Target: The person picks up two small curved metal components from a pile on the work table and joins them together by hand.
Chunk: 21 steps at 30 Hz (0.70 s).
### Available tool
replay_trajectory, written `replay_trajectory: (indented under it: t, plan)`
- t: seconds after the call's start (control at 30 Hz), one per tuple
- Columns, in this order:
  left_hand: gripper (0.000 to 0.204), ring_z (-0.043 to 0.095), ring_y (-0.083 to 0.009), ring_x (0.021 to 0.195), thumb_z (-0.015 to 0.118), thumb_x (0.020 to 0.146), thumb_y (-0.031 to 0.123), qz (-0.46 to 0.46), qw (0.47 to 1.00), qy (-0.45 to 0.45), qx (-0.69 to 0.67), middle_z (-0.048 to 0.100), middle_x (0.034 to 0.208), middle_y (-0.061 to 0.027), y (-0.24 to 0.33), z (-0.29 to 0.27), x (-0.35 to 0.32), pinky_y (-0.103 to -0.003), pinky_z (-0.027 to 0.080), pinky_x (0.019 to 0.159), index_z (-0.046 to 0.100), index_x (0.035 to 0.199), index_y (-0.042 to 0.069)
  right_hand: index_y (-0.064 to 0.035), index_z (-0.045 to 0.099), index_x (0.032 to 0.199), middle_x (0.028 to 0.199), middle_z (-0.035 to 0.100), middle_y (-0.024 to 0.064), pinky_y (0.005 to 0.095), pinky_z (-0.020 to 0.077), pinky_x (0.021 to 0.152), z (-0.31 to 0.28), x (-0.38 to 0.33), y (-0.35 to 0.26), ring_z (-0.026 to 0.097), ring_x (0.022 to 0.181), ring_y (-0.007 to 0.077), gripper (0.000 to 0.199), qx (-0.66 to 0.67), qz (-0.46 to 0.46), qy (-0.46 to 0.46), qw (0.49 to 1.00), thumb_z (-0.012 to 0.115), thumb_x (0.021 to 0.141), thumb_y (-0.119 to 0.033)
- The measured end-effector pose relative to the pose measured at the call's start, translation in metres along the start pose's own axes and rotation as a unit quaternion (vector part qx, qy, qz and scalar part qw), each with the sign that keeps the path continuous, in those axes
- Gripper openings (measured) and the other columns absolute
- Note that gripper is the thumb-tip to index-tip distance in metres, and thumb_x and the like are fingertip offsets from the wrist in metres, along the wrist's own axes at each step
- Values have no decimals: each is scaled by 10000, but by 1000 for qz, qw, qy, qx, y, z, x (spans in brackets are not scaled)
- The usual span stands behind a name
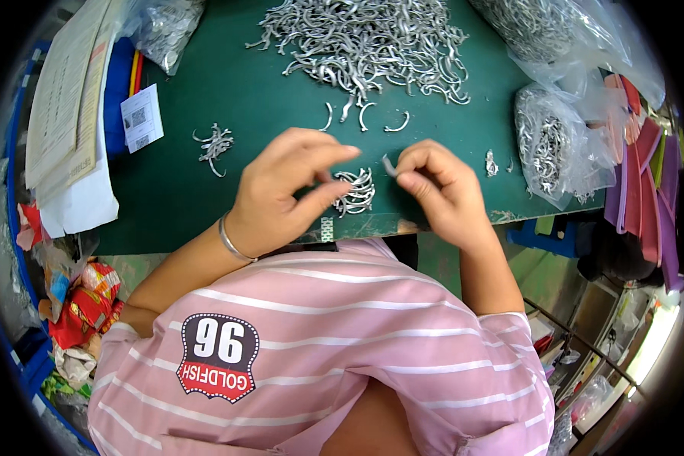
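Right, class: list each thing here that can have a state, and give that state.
Left hand: thumb and fingers apart
Right hand: pinching
Curved metal piece: pinched, one end jutting out
Small pile by left thumb: loosely bunched
Large pile: heaped loose, edges scattered
Lower clear bag at right: holding pieces, closure unclear
Bangle: worn on left wrist

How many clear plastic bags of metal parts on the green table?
3: top-left bag, top-right bag, third bag just below that one. Others may be hidden.
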State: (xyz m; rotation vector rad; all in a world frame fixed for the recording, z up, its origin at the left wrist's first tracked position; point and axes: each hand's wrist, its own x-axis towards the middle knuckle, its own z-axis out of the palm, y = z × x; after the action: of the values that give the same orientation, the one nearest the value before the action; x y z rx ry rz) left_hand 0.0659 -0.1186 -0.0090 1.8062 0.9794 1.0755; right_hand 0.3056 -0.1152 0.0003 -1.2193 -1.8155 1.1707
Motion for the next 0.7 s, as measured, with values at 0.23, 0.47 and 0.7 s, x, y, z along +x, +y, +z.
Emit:
replay_trajectory:
  t: [0.23,0.47,0.7]
  plan:
    - [128,655,-227,764,749,777,13,79,996,-43,14,666,890,-79,-7,-1,1,-307,535,665,693,890,35,-5,633,905,832,614,122,372,494,710,18,10,-20,611,795,309,78,-29,-74,-60,995,664,835,13]
    - [75,644,-142,780,651,856,-62,-83,975,33,-205,645,884,-93,-9,0,-3,-250,536,695,607,902,-22,-32,669,1042,977,630,129,339,504,740,-2,30,-2,616,857,282,268,-238,-92,73,964,663,791,63]
    - [95,633,-135,827,620,905,-55,-83,926,10,-368,629,946,-96,-12,-2,-2,-250,541,753,565,977,-26,12,617,1175,1038,658,77,267,535,787,25,19,-11,638,901,143,365,161,5,-22,987,708,823,36]
